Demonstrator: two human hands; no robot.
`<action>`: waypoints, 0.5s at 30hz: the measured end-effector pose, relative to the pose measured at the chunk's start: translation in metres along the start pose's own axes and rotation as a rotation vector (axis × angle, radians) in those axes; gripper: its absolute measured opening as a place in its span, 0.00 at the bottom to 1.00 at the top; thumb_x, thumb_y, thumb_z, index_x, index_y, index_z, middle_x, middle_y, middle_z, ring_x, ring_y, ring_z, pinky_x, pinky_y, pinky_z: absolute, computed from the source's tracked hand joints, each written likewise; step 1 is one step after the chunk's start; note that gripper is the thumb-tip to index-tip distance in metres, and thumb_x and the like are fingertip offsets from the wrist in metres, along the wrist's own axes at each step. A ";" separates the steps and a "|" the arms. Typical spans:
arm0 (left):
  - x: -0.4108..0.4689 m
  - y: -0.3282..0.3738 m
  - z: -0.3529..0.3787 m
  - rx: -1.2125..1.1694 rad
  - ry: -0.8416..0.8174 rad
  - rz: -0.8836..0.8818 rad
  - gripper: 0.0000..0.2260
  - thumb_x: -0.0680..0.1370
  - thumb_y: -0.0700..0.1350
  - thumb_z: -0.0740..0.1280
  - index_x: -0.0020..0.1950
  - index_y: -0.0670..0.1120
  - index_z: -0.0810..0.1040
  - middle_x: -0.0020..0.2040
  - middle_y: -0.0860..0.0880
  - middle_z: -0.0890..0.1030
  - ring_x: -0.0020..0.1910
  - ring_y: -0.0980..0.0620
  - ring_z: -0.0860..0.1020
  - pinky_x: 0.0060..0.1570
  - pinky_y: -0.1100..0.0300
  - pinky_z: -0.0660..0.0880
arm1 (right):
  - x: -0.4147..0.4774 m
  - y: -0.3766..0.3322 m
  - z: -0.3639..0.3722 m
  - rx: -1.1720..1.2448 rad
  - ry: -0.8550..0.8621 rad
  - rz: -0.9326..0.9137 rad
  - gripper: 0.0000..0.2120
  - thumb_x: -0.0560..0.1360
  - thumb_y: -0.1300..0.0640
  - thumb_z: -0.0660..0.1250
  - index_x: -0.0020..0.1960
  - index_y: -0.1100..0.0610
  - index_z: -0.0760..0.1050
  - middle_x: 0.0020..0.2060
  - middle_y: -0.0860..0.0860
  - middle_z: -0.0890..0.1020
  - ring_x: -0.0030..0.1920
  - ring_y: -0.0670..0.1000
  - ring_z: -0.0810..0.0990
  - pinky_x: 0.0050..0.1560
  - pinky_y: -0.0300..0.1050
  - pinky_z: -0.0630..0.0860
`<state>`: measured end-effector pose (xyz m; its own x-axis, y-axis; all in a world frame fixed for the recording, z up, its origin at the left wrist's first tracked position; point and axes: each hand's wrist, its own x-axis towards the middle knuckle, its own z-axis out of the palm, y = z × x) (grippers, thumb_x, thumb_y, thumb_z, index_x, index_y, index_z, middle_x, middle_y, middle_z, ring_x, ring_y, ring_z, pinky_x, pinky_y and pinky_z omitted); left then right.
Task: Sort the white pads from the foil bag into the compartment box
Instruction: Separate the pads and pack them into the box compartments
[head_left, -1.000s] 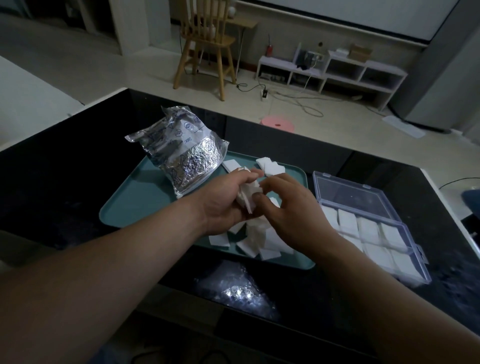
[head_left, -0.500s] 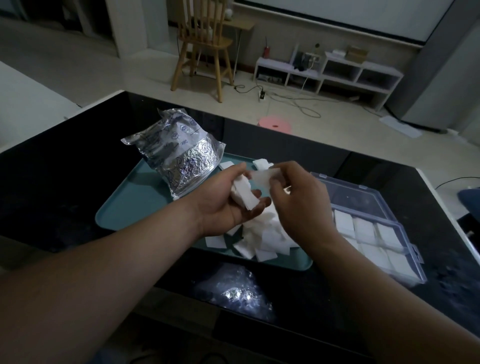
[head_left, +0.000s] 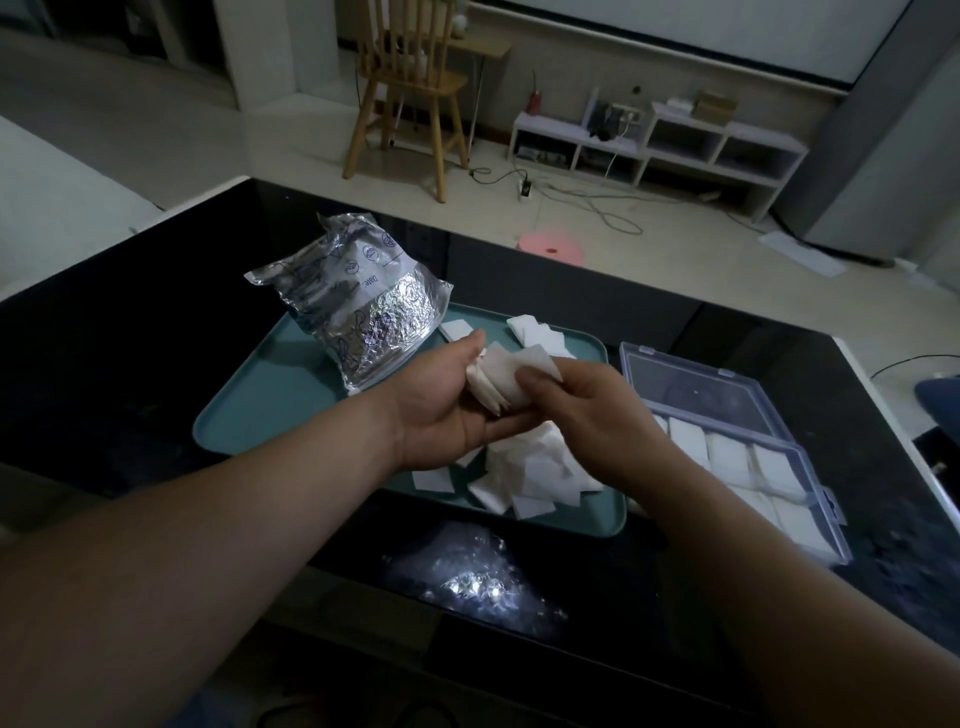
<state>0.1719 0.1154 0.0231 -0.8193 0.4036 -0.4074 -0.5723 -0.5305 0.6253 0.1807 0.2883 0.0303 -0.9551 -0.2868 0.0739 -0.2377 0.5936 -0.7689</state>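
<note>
A crumpled foil bag (head_left: 363, 317) stands on the back left of a teal tray (head_left: 249, 410). Over the tray's middle, my left hand (head_left: 441, 410) holds a small stack of white pads (head_left: 493, 382) in its palm. My right hand (head_left: 592, 410) pinches the top pad of that stack from the right. A loose heap of white pads (head_left: 524, 478) lies on the tray below my hands, and a few more pads (head_left: 535, 332) lie at its back. The clear compartment box (head_left: 748, 457) sits to the right of the tray, lid open, with pads in several compartments.
The tray and box rest on a glossy black table (head_left: 104, 364) whose far edge is just behind them. Beyond it are a wooden chair (head_left: 410, 88), a pink stool (head_left: 553, 247), a low white shelf (head_left: 660, 145) and cables on the floor.
My hands have lifted off the pad heap. The right hand drew a pad away, then came back onto the stack held in my left hand.
</note>
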 end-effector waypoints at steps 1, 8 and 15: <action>-0.001 0.000 0.000 0.010 -0.007 0.000 0.26 0.87 0.56 0.51 0.59 0.36 0.79 0.56 0.36 0.84 0.51 0.42 0.85 0.56 0.46 0.80 | 0.001 0.001 -0.002 0.038 0.000 0.015 0.14 0.85 0.50 0.64 0.50 0.57 0.85 0.43 0.55 0.87 0.47 0.57 0.85 0.53 0.58 0.81; -0.003 0.000 0.000 0.082 -0.020 -0.019 0.20 0.86 0.48 0.54 0.63 0.36 0.78 0.60 0.33 0.82 0.59 0.34 0.83 0.50 0.52 0.83 | 0.003 0.000 -0.005 0.176 0.089 0.120 0.17 0.85 0.48 0.62 0.47 0.55 0.85 0.39 0.52 0.87 0.40 0.47 0.85 0.49 0.47 0.82; 0.005 -0.002 -0.002 0.149 0.174 0.124 0.05 0.83 0.40 0.63 0.58 0.46 0.72 0.39 0.43 0.74 0.34 0.49 0.75 0.32 0.59 0.77 | 0.006 -0.002 -0.003 0.178 0.297 0.202 0.16 0.85 0.48 0.62 0.44 0.51 0.82 0.44 0.52 0.85 0.52 0.59 0.84 0.56 0.67 0.81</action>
<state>0.1688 0.1173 0.0184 -0.8839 0.2014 -0.4221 -0.4664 -0.4468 0.7634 0.1749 0.2878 0.0344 -0.9953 0.0673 0.0700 -0.0304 0.4686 -0.8829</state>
